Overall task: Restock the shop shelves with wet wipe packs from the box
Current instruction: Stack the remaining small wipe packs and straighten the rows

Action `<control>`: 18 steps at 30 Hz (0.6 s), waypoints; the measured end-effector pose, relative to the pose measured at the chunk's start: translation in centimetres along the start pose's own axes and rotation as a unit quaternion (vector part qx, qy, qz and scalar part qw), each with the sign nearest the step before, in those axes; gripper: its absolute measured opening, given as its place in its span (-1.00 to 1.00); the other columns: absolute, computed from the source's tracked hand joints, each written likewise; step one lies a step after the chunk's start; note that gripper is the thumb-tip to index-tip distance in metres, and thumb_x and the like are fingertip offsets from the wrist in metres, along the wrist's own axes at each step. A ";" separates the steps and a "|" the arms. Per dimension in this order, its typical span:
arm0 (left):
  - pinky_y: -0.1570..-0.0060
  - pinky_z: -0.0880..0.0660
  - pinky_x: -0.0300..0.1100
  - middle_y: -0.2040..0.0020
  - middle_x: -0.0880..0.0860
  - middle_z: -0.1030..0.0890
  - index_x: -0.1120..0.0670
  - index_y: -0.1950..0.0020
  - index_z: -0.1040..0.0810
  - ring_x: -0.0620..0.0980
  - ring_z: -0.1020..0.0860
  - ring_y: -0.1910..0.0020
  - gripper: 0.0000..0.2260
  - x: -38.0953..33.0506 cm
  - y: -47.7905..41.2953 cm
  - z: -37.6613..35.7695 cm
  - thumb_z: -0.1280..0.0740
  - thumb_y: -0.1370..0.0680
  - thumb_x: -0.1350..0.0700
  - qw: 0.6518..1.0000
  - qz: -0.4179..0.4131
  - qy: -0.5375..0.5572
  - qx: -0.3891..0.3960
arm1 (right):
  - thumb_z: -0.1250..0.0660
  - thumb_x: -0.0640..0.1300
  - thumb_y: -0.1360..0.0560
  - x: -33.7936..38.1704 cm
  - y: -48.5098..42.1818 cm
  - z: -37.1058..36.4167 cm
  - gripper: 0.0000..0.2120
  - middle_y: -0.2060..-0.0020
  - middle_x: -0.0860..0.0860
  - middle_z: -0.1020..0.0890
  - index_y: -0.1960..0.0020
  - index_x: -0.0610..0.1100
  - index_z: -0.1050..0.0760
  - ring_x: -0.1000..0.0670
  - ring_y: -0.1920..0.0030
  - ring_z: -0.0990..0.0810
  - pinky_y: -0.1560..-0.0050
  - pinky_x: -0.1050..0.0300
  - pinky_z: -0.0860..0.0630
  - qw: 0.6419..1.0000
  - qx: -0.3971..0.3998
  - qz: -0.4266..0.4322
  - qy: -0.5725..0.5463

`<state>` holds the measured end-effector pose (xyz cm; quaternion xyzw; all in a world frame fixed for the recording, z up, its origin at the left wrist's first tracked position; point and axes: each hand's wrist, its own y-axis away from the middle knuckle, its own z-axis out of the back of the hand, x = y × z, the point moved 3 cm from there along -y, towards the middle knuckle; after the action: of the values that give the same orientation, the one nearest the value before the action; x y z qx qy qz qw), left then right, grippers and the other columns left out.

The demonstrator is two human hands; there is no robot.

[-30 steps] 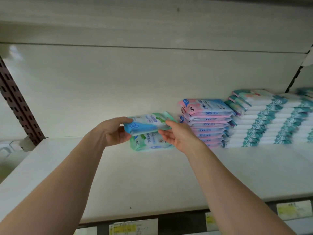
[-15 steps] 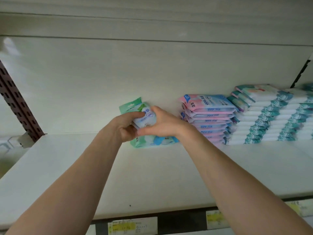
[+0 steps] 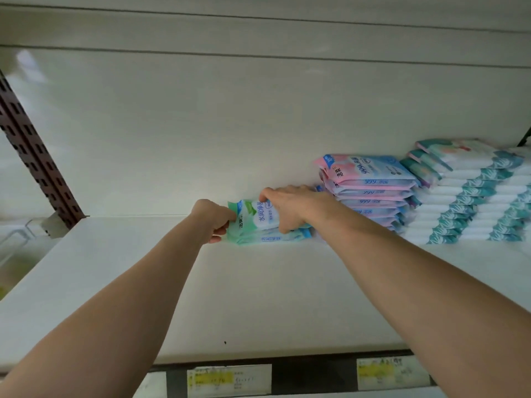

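Right now you are holding the top green wet wipe pack point(image 3: 258, 215) with both hands at the back of the white shelf point(image 3: 258, 297), where it is lying flat on a second green pack point(image 3: 273, 238), just left of the pink stack point(image 3: 370, 191). Your left hand point(image 3: 214, 218) is pinching the pack's left end with its fingers curled, while your right hand point(image 3: 290, 206) is reaching over the pack's right part, its fingers bending round it. Further right, a teal-and-white stack point(image 3: 474, 202) is sitting just beside the pink one, and price labels point(image 3: 228, 379) are lining the shelf's front rail.
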<state>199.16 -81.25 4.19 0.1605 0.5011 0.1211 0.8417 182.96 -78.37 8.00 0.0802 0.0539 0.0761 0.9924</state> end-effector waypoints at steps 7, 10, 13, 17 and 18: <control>0.35 -0.47 -0.15 0.16 0.15 -0.56 0.21 0.03 -0.51 0.07 -0.51 0.32 -0.92 0.3 -0.2 -0.1 -0.34 -0.52 0.22 1.000 0.011 0.007 0.009 | -0.40 -0.16 -0.42 -0.7 0.1 -1.2 -0.39 -0.28 -0.02 -0.41 -0.41 -0.01 -0.25 -0.06 -0.27 -0.40 -0.14 0.02 -0.44 1.000 -0.003 0.024 -0.019; 0.38 -0.48 -0.14 0.21 0.14 -0.56 0.21 0.04 -0.50 0.06 -0.54 0.35 -0.83 0.2 0.2 -0.2 -0.40 -0.52 0.12 1.000 0.013 0.000 0.026 | -0.41 -0.16 -0.41 -0.8 0.0 -1.5 -0.46 -0.25 -0.02 -0.40 -0.34 -0.01 -0.32 -0.07 -0.24 -0.41 -0.15 -0.02 -0.46 0.999 -0.020 0.024 -0.015; 0.45 -0.49 -0.15 0.23 0.14 -0.59 0.22 0.07 -0.50 0.05 -0.56 0.36 -0.87 -0.2 0.2 -0.7 -0.40 -0.51 0.18 1.000 0.004 0.003 0.021 | -0.34 -0.23 -0.44 -0.6 -0.2 -1.7 -0.59 -0.22 -0.06 -0.40 -0.26 -0.04 -0.38 -0.10 -0.21 -0.44 -0.12 -0.05 -0.48 0.998 -0.053 0.028 -0.003; 0.49 -0.53 -0.20 0.29 0.15 -0.56 0.21 0.20 -0.47 0.05 -0.53 0.42 -0.89 -0.4 0.3 -1.0 -0.35 -0.50 0.29 1.000 -0.017 -0.004 -0.014 | -0.34 -0.22 -0.44 -0.4 -0.1 -1.8 -0.64 -0.20 -0.07 -0.40 -0.22 -0.06 -0.41 -0.11 -0.17 -0.46 -0.10 -0.02 -0.48 0.998 -0.052 0.028 -0.007; 0.45 -0.54 -0.18 0.28 0.16 -0.56 0.21 0.21 -0.46 0.06 -0.53 0.41 -0.88 -0.3 0.2 -1.1 -0.35 -0.51 0.28 1.000 -0.018 -0.005 -0.017 | -0.36 -0.19 -0.43 -0.3 0.0 -1.9 -0.62 -0.19 -0.07 -0.40 -0.22 -0.06 -0.40 -0.11 -0.16 -0.46 -0.09 -0.01 -0.49 0.998 -0.049 0.027 -0.009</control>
<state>197.99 -81.01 4.05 0.1379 0.4975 0.1131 0.8489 182.46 -78.10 6.16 0.0336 0.0393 0.1045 0.9932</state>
